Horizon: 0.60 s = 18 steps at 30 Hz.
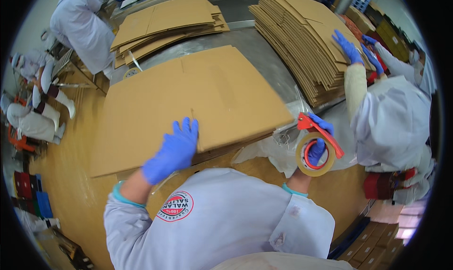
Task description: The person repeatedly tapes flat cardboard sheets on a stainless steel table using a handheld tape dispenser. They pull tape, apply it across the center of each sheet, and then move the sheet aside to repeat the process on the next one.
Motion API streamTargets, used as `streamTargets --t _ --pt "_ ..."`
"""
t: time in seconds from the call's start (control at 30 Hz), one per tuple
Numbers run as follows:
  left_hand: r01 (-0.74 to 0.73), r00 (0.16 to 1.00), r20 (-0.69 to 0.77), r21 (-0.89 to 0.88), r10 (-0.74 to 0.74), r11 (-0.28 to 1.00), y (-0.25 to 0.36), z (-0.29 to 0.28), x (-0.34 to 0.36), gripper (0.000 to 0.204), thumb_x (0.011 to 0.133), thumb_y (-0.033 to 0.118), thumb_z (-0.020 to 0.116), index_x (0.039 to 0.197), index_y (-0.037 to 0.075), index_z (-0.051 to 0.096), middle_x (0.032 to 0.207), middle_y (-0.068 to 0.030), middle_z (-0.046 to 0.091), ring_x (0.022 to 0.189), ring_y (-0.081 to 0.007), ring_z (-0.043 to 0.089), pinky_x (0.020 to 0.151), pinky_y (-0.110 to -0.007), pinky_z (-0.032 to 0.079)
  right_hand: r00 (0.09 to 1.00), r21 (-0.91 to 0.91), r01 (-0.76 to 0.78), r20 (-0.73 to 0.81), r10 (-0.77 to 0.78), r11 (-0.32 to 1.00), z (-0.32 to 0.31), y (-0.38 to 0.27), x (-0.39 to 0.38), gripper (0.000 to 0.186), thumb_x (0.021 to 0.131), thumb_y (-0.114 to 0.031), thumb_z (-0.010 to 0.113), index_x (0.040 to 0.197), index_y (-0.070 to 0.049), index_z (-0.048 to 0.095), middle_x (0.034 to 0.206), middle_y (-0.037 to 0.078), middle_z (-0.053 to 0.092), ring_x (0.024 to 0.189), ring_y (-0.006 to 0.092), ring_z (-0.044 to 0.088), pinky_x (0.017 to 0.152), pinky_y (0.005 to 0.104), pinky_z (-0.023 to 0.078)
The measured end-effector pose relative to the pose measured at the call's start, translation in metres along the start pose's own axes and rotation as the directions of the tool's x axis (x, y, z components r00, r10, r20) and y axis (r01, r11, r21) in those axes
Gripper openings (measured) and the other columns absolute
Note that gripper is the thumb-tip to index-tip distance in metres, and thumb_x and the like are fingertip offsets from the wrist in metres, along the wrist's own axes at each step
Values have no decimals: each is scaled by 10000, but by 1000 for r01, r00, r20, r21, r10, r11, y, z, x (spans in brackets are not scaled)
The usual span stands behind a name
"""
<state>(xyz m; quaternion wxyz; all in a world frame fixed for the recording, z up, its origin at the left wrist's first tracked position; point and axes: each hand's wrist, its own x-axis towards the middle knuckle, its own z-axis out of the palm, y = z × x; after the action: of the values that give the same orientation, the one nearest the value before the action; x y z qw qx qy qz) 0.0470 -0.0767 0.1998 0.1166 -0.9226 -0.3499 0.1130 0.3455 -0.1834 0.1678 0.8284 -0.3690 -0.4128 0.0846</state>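
My left hand, in a blue glove, lies with fingers outstretched on the near edge of a large flattened cardboard box. More flat cardboard shows beneath that sheet, and its near left corner reaches out over the floor. To the right of the sheet, my right hand, also blue-gloved, is closed on a red tape dispenser with a roll of tape on it. One finger or the thumb shows through the middle of the roll. The dispenser is held apart from the cardboard.
Behind are a low pile of flat boxes and, farther right, a tall stack on the metal table. Another tape roll sits beyond my sheet. A co-worker on the right has gloved hands by the tall stack. Crumpled clear plastic hangs at the table edge.
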Motion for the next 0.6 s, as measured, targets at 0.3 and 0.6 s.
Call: streamTargets --t 0.3,0.6 --pt "166 813 -559 -48 -164 985 -139 -237 88 464 660 44 523 1123 77 535 844 -176 613 772 -332 588 710 -397 472 989 -174 -111 -114 92 978 -30 -34 -62 446 721 -264 680 1018 3 482 1038 178 557 990 277 540 928 370 381" --pt "398 797 -310 -377 -519 836 -131 48 121 1171 502 518 750 1390 140 87 1432 -177 8 1298 -422 -31 900 -708 57 963 -79 -242 105 250 967 -11 12 -71 321 679 -137 705 925 -28 531 1044 159 570 986 266 546 921 367 394"
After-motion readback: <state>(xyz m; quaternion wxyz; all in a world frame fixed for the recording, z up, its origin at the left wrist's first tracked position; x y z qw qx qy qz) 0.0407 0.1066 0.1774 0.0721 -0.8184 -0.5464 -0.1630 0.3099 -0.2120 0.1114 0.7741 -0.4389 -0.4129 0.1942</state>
